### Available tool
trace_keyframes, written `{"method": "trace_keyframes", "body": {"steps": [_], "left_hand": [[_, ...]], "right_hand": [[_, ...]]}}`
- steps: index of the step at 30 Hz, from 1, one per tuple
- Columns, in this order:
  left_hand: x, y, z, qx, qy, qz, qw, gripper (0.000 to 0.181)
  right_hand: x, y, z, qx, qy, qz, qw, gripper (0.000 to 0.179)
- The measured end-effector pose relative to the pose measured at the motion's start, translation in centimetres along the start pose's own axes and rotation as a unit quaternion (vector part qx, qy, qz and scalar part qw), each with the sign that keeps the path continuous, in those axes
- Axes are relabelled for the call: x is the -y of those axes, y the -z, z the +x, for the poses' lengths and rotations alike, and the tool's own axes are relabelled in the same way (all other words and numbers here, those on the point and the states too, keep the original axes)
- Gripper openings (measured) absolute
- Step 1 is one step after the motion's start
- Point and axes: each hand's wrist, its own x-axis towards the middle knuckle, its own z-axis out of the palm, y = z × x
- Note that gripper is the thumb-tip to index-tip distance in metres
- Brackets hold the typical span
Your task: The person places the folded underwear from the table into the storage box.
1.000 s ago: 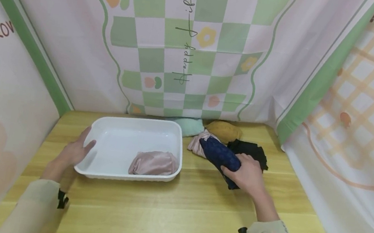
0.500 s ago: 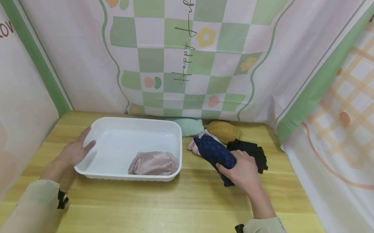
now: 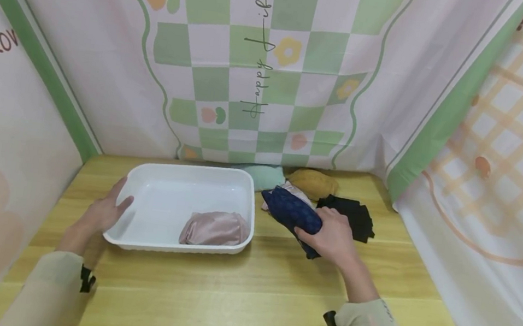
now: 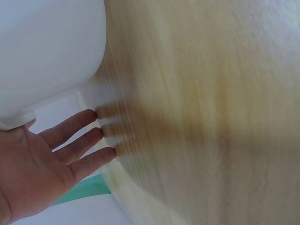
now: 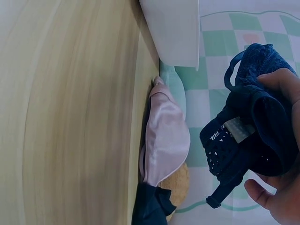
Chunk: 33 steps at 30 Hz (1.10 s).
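Note:
My right hand (image 3: pixel 333 236) holds a folded navy bra (image 3: pixel 292 211) above the table, thumb on the near side. The right wrist view shows its lace, a strap and a white label on the bra (image 5: pixel 239 130). My left hand (image 3: pixel 103 214) is at the left side of a white tray (image 3: pixel 158 193), thumb over the rim. In the left wrist view three fingers (image 4: pixel 89 164) reach out straight and spread beneath the tray's edge. A folded pink satin garment (image 3: pixel 215 228) lies in the tray's front right corner.
Behind the bra lie another pink satin garment (image 5: pixel 166 136), a black one (image 3: pixel 353 216), a mustard one (image 3: pixel 313 183) and a mint one (image 3: pixel 266 177) at the table's back edge. Printed curtains (image 3: pixel 278 77) hang round the wooden table (image 3: pixel 223 301).
My right hand has carried the navy bra a little to the left, toward the tray, showing more of the black garment. My left hand and the tray have stayed in place.

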Motion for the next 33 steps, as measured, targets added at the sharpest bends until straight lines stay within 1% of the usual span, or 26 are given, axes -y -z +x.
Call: {"method": "trace_keyframes", "body": {"steps": [3,8,16,20,23,27,33], "left_hand": [[0.0,0.0,0.0,0.001,0.001,-0.001,1.0000,0.080],[0.1,0.0,0.1,0.005,0.010,-0.005,0.9999,0.080],[0.0,0.1,-0.1,0.007,0.008,-0.003,0.9999,0.080],[0.0,0.0,0.0,0.007,0.009,-0.003,0.9999,0.080],[-0.1,-0.1,0.0,0.007,0.010,-0.004,0.9999,0.081],[0.0,-0.1,0.1,0.008,0.014,-0.009,0.9998,0.081],[0.3,-0.2,0.4,0.006,0.016,-0.008,0.9998,0.082]], "right_hand": [[0.4,0.0,0.0,0.004,-0.001,0.003,1.0000,0.075],[0.7,-0.2,0.2,0.001,0.008,-0.003,1.0000,0.074],[1.3,-0.3,0.8,-0.009,0.029,0.000,0.9995,0.073],[1.9,-0.2,1.1,-0.017,0.041,-0.005,0.9990,0.068],[2.5,-0.1,1.4,-0.024,0.052,-0.006,0.9984,0.060],[3.0,-0.2,1.7,-0.027,0.059,-0.002,0.9979,0.054],[3.6,-0.4,2.2,-0.018,0.055,0.005,0.9983,0.055]]}}
